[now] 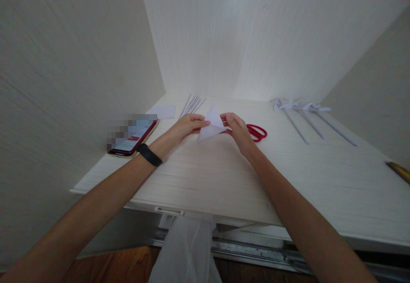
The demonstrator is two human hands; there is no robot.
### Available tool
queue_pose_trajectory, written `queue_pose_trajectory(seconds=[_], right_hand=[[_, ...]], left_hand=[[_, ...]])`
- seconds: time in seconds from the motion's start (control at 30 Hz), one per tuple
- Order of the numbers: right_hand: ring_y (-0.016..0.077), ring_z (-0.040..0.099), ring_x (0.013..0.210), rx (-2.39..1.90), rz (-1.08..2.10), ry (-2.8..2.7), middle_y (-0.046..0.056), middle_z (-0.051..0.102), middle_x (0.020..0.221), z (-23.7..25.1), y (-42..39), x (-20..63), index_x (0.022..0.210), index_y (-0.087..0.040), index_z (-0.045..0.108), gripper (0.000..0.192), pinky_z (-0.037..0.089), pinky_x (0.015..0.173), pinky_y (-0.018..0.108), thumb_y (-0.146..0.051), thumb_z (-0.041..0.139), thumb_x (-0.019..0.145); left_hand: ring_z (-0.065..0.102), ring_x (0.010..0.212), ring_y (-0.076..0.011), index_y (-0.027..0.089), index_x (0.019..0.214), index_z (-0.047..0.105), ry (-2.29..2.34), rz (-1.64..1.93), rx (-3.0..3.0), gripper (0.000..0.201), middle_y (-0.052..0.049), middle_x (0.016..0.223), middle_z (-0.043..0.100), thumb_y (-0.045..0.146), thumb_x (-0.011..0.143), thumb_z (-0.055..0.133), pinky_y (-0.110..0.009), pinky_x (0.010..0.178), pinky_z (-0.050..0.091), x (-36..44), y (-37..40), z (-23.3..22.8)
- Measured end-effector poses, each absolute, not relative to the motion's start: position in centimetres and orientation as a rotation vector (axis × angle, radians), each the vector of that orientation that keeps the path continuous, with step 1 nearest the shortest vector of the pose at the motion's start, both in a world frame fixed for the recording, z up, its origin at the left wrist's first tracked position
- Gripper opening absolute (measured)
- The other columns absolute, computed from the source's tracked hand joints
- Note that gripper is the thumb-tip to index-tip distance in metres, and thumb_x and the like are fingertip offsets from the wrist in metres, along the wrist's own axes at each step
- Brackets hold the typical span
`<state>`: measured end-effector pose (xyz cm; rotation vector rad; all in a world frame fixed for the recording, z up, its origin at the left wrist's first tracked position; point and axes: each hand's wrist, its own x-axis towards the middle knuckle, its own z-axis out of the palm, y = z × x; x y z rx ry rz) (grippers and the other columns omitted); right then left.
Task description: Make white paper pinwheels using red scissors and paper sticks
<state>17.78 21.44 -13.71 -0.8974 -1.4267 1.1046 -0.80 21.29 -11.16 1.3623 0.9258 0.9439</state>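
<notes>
A white paper folded into a triangle (211,125) is held just above the pale wooden desk (224,172) near its back middle. My left hand (187,127) pinches the paper's left side with thumb and fingers. My right hand (236,131) grips its right corner. A dark band sits on my left wrist (149,154). Red-handled scissors (256,132) lie on the desk right behind my right hand, partly hidden by it.
A phone in a red case (133,140) lies at the left edge. A small white sheet (163,112) and several thin white paper rods (191,104) lie at the back. Paper flowers on long stems (304,114) lie at the right. Walls enclose three sides.
</notes>
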Motion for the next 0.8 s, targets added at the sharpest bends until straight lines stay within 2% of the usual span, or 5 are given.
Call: queue_pose_trajectory(seconds=[0.2,0.53,0.8], right_hand=[[0.0135,0.059,0.066,-0.988,1.109,-1.424,0.0,0.06,0.067,-14.07,21.93,17.94,0.073,-0.019,0.059,0.039,0.052,0.06,0.027,-0.055,0.072,0.064],[0.0117,0.057,0.059,-1.021,1.082,-1.408,0.0,0.062,0.063,-13.9,21.9,17.96,0.07,-0.017,0.064,0.026,0.048,0.058,0.027,-0.042,0.071,0.064],[0.0126,0.056,0.056,-1.037,0.948,-1.455,0.001,0.062,0.059,-14.38,22.12,18.08,0.067,-0.018,0.062,0.022,0.046,0.057,0.028,-0.04,0.066,0.07]], left_hand=[[0.057,0.065,-0.0107,0.014,0.071,0.066,0.995,1.115,1.353,0.023,0.0,0.072,0.064,0.03,0.06,0.079,-0.025,0.067,0.045,-0.87,21.69,-11.34],[0.053,0.061,-0.0087,0.014,0.07,0.063,1.051,1.207,1.335,0.026,0.002,0.066,0.061,0.029,0.059,0.08,-0.024,0.066,0.042,-0.66,21.48,-11.06],[0.056,0.064,-0.0107,0.015,0.067,0.064,1.1,1.184,1.32,0.027,0.0,0.067,0.063,0.033,0.058,0.082,-0.026,0.07,0.045,-0.69,21.79,-11.31]])
